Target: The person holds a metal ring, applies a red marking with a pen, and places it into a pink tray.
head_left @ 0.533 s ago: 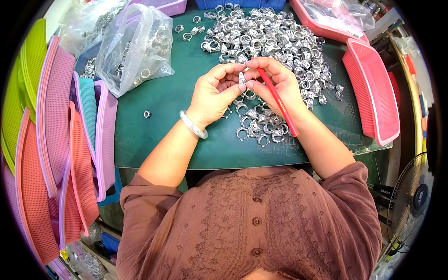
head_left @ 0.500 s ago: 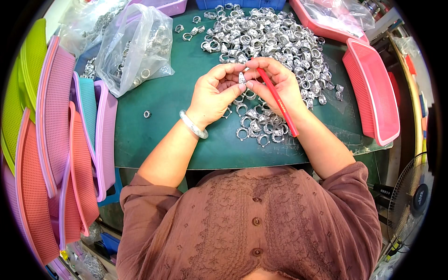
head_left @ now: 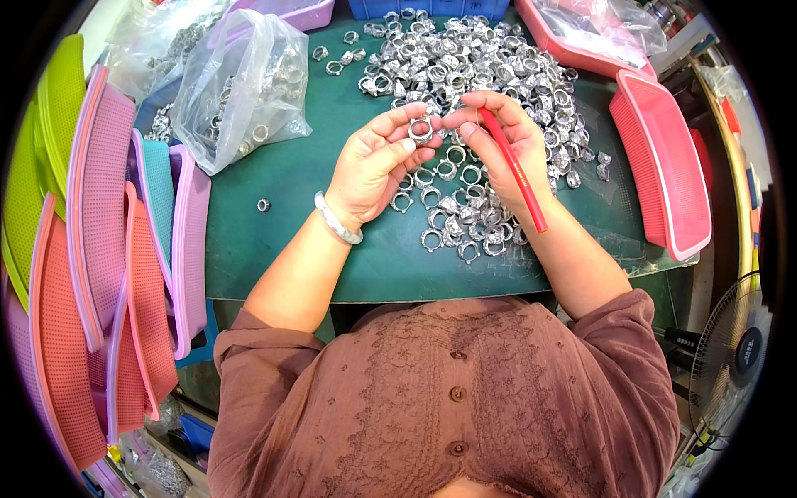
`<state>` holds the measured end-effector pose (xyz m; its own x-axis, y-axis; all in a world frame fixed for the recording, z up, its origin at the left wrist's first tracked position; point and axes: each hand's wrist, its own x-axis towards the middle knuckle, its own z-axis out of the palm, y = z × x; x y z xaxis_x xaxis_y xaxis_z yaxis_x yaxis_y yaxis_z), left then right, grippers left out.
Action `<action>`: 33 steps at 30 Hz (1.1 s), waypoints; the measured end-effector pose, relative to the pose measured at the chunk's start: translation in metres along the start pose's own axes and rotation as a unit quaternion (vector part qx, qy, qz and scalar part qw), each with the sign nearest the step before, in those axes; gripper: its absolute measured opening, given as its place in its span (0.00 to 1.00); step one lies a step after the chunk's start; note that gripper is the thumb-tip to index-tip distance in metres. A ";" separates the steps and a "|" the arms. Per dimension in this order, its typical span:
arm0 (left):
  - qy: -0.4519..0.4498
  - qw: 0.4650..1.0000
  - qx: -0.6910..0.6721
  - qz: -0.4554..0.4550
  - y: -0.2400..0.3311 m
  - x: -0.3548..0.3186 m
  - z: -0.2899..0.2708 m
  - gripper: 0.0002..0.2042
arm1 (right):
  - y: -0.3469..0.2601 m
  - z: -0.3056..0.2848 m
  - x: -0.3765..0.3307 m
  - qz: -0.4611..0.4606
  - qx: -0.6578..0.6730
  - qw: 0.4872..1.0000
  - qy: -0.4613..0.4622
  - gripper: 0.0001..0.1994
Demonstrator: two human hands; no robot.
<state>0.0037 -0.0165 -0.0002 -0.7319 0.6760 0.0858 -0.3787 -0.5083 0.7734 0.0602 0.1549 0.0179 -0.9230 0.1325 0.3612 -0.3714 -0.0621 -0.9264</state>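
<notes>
1. Metal ring nut (head_left: 421, 129) sits pinched between the left hand (head_left: 378, 162) fingertips, above the green mat (head_left: 290, 241).
2. Right hand (head_left: 502, 145) grips a red stick (head_left: 515, 170), fingers curled (its tip near the nut).
3. Loose nuts (head_left: 465, 62) lie heaped beyond; pink basket (head_left: 660, 162) stands right.

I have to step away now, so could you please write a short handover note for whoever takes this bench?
Left hand: pinches one metal ring nut between thumb and fingers.
Right hand: fingertips at the same nut, holding a red rod.
Loose ring nuts are heaped on the green mat, more lie under the hands; a clear bag of nuts lies at left.
Done: cannot tell.
Left: the heap.
</notes>
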 end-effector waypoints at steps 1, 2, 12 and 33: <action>-0.002 1.000 -0.005 -0.001 0.000 0.000 0.000 0.19 | 0.000 0.000 0.000 -0.001 0.002 1.000 0.000 0.12; -0.005 1.000 -0.010 -0.003 0.000 0.000 0.000 0.19 | 0.000 0.000 0.000 -0.002 0.004 1.000 0.001 0.12; 0.054 0.998 -0.016 -0.012 0.007 0.001 -0.005 0.15 | -0.001 -0.003 0.005 0.015 -0.039 0.999 0.028 0.11; 0.145 0.986 0.015 -0.082 0.006 0.001 0.014 0.05 | 0.002 -0.001 0.002 -0.011 -0.067 0.996 -0.057 0.15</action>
<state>0.0091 -0.0116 0.0129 -0.7957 0.5640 -0.2210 -0.4905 -0.3859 0.7813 0.0579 0.1559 0.0168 -0.9232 0.0179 0.3839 -0.3818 0.0722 -0.9214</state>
